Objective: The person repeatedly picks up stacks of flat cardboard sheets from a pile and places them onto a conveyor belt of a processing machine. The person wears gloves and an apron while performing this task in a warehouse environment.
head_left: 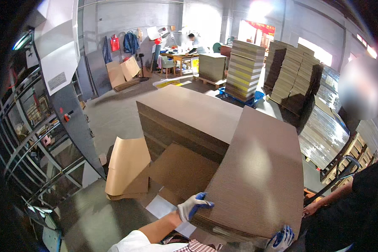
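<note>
**Two gloved hands on a ribbed cardboard stack**

Two hands in white-and-blue gloves grip one stack of corrugated sheets [256,180] at about 5 o'clock in the view. The left hand [193,206] curls over the stack's near left corner, fingers bent on top. The right hand [280,240] clasps the near right corner from below; how far its fingers close is hard to tell at the frame's rim.

The stack is rectangular, brown, its top finely ribbed. Its long axis runs from 6 o'clock toward 12, leaning slightly right, and its far end rests against a taller brown pallet block [185,117] at the centre.

At 8 o'clock one loose tan sheet [126,166] bows upward on the grey floor. Toward 1 o'clock stand at least three further cardboard piles [244,69]. A second person's bare forearm [325,199] comes in at 4 o'clock.
</note>
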`<act>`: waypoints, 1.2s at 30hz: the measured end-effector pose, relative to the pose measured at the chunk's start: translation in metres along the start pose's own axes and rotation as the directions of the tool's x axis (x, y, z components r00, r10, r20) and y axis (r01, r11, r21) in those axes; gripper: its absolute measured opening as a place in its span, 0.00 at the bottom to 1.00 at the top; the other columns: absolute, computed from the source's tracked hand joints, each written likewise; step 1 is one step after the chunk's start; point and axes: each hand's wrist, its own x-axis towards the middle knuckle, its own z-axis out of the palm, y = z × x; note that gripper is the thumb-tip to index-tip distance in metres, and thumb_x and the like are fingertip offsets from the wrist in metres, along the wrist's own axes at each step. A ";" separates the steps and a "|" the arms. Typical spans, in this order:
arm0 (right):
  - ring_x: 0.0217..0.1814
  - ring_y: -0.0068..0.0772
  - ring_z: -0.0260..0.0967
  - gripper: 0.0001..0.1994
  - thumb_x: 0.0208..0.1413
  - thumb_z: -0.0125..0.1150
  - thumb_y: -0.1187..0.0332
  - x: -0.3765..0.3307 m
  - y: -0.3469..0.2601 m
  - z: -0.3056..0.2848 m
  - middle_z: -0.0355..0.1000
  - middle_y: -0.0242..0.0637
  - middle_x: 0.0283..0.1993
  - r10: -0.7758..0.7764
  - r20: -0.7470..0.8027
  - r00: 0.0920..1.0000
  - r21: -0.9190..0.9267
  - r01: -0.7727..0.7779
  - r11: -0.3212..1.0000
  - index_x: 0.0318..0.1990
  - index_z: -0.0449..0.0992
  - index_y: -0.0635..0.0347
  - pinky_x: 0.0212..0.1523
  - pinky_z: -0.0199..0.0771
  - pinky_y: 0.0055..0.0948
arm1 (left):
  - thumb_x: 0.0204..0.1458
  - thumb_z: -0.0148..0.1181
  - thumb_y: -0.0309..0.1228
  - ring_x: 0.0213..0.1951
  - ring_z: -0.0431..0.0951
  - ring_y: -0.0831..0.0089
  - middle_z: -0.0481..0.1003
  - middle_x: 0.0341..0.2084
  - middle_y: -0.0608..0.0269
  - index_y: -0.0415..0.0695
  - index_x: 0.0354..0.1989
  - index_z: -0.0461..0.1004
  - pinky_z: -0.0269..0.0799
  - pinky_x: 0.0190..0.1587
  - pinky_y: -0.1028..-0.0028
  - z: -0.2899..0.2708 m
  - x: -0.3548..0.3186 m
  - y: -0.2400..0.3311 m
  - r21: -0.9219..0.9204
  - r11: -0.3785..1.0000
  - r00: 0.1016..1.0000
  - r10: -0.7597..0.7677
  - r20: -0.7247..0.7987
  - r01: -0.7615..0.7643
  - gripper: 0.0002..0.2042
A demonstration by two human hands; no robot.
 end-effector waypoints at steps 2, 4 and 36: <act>0.51 0.49 0.70 0.16 0.59 0.55 0.63 -0.017 -0.011 0.000 0.75 0.45 0.49 0.109 -0.128 0.986 0.023 -0.107 0.994 0.49 0.76 0.65 0.60 0.63 0.46 | 0.53 0.57 0.22 0.45 0.77 0.66 0.73 0.47 0.52 0.33 0.59 0.59 0.75 0.49 0.72 -0.021 0.015 -0.016 -0.023 0.999 0.999 0.037 0.024 -0.037 0.25; 0.51 0.48 0.71 0.20 0.59 0.58 0.62 -0.045 -0.039 0.007 0.74 0.46 0.52 0.801 0.021 0.599 0.757 -0.532 0.378 0.53 0.72 0.68 0.61 0.62 0.47 | 0.54 0.56 0.21 0.46 0.77 0.65 0.73 0.48 0.50 0.32 0.60 0.57 0.75 0.51 0.72 -0.012 0.018 -0.014 -0.078 0.997 0.999 -0.028 -0.040 0.025 0.25; 0.51 0.41 0.71 0.25 0.56 0.58 0.53 -0.001 -0.242 0.021 0.72 0.40 0.52 0.494 0.828 0.263 0.555 -0.503 -0.662 0.56 0.67 0.58 0.48 0.76 0.43 | 0.53 0.62 0.48 0.58 0.67 0.63 0.70 0.55 0.61 0.45 0.63 0.56 0.58 0.63 0.60 0.024 0.036 0.042 -0.132 0.908 0.900 -0.359 0.249 0.398 0.35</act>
